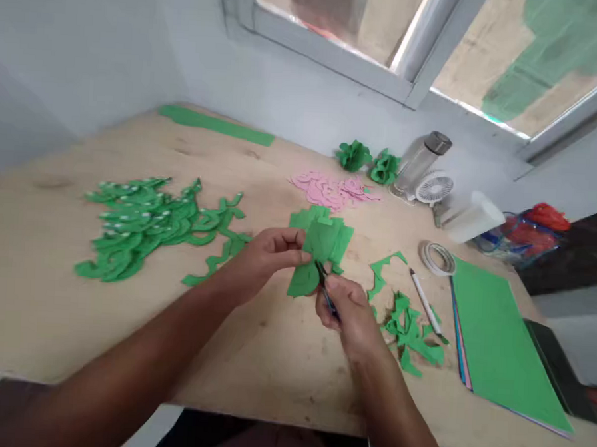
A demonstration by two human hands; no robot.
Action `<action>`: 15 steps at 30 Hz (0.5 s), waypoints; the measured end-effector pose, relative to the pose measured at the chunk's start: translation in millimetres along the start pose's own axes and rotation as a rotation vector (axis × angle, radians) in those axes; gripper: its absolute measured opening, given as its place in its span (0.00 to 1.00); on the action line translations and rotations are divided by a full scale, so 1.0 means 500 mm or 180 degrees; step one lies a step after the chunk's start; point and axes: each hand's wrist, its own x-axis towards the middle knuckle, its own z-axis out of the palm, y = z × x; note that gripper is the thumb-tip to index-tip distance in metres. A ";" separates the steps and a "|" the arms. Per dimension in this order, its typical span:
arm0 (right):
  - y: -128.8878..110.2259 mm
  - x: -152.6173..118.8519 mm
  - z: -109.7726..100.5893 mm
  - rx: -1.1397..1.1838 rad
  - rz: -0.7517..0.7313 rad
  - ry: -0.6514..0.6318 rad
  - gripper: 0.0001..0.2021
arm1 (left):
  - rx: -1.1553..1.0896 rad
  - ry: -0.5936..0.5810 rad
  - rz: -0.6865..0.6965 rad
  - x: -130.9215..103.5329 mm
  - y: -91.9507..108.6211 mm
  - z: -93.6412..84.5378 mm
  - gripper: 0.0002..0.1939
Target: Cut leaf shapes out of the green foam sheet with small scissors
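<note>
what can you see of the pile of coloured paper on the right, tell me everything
The pile of coloured paper lies flat on the wooden table, to the right of the scraps. Its top sheet is green, plain and rectangular, and looks matte and uncut. Blue and pink edges show beneath along its left side. A roll of tape sits at its far left corner, perhaps touching. Neither hand touches it.

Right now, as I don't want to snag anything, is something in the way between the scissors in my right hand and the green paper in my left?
Nothing visible: the scissors in your right hand touch the green paper that your left hand holds.
</note>
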 end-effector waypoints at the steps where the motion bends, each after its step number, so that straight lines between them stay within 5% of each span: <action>1: -0.001 0.000 0.002 -0.0015 0.0003 -0.0010 0.28 | 0.0006 0.0013 -0.0007 0.000 -0.002 0.000 0.13; 15: -0.002 -0.001 0.005 -0.0209 0.0071 -0.0044 0.30 | -0.0110 -0.0027 -0.0025 -0.002 -0.001 0.008 0.12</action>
